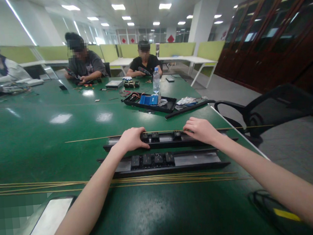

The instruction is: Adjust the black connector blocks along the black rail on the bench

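Two long black channel-shaped rails lie parallel in front of me. In the far rail (pixel 163 144) sit a few small black blocks (pixel 155 136), spaced apart. A long thin brass-coloured rod (pixel 87 139) runs along its top and sticks out beyond both ends. My left hand (pixel 132 138) grips this rail by the leftmost block, thumb on the near wall; its other fingers are partly hidden. Farther right, my right hand (pixel 201 130) pinches the rod with thumb and fingertips beside another block. The near rail (pixel 198 159) holds several black blocks (pixel 147 161) in a row.
Several loose brass rods (pixel 161 178) lie nearest me. A phone-like device (pixel 50 218) is at lower left, a dark cable (pixel 265 205) at lower right. Beyond are a black tray (pixel 168 104), gloves (pixel 186 103) and a bottle (pixel 156 81). Several people sit across the table; a chair (pixel 270 107) stands right.
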`<state>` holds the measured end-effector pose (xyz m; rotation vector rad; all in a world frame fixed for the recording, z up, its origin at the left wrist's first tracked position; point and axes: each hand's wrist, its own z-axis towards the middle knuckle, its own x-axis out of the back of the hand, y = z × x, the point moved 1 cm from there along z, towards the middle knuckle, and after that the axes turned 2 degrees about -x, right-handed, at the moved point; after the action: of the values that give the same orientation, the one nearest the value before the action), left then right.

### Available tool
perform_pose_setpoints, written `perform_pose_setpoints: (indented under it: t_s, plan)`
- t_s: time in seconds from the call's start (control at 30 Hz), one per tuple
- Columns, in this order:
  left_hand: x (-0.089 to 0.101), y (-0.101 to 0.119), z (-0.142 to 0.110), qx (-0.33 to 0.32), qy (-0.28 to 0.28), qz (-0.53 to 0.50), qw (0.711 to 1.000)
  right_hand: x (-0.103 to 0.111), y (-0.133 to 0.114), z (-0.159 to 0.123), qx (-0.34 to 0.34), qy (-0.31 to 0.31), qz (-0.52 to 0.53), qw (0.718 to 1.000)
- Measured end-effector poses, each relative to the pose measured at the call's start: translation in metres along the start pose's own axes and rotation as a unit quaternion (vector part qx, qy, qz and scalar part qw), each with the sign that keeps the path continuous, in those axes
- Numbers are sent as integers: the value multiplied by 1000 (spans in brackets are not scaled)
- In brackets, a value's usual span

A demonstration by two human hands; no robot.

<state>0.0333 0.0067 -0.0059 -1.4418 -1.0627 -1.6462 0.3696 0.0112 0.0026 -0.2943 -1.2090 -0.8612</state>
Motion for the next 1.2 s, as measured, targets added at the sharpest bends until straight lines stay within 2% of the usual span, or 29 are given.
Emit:
perform_pose_setpoints:
  t_s: [0.17, 0.4, 0.77, 1.2]
  plan:
    - [-1, 0, 1, 0, 0, 2, 1000, 4, 4, -8, 16, -6, -47, 999]
    - [-1, 0, 1, 2, 1, 8, 1000, 2, 13, -27, -3, 5, -80, 997]
    - [1, 1, 0, 2, -2, 7, 1000, 7, 37, -55, -39, -2, -65, 997]
    - [2, 3, -1, 4, 0, 12, 1000, 3, 63, -85, -43, 6, -128, 991]
